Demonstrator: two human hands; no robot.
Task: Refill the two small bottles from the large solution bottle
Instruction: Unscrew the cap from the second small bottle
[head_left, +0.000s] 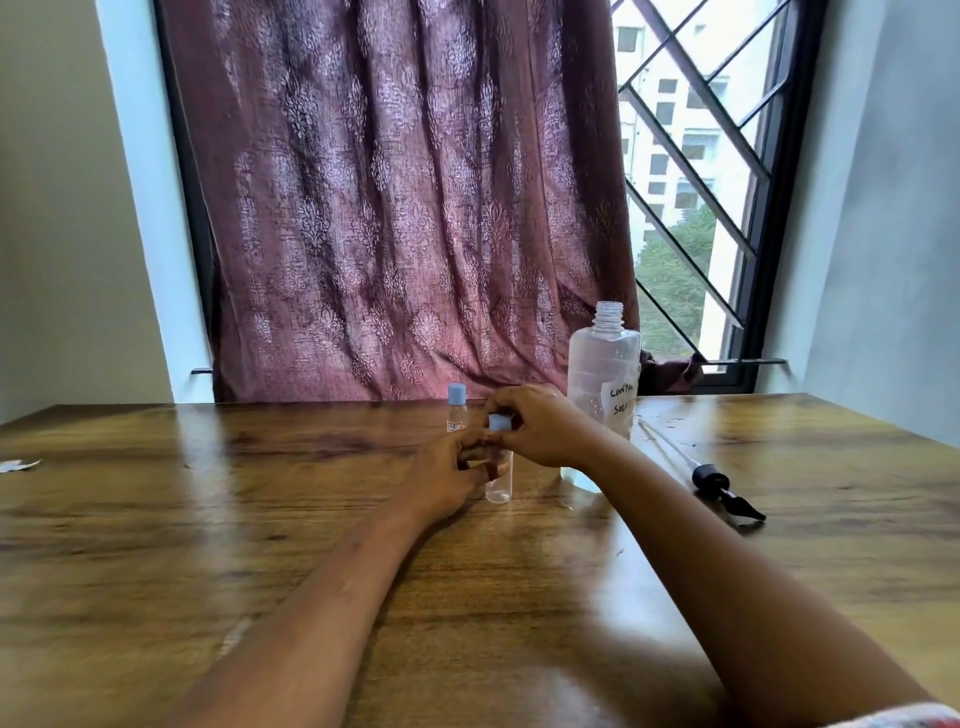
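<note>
Both forearms reach out over the wooden table (260, 519), with a patterned sleeve (904, 717) just showing at the right elbow. The left hand (447, 478) has its fingers curled round the near small bottle (500, 486), which stands upright on the table. Directly above it the right hand (540, 428) pinches the blue cap (500, 422) at the bottle's neck. Motion blur and the fingers hide the join, so I cannot tell whether the cap is going on or coming off, nor how full this clear bottle is. Just beyond the left hand's fingertips stands the second small bottle (456, 415), upright, with its blue cap on. Behind the right wrist is the large solution bottle (602, 364), upright, open at the neck and bearing a handwritten label. Its pump head (709, 475), with the long dip tube, lies on the table to the outside of the right forearm, well apart from the hand. A small pale scrap (18, 464) lies far out beyond the left arm. Past everything hang a maroon curtain (389, 208) and a barred window (691, 156). By my reading the task is in progress: the big bottle is opened for pouring, one small bottle looks closed and possibly finished, and the one in hand is at a capping or uncapping step. What remains is closing the large bottle again, with at most one pour before that.
</note>
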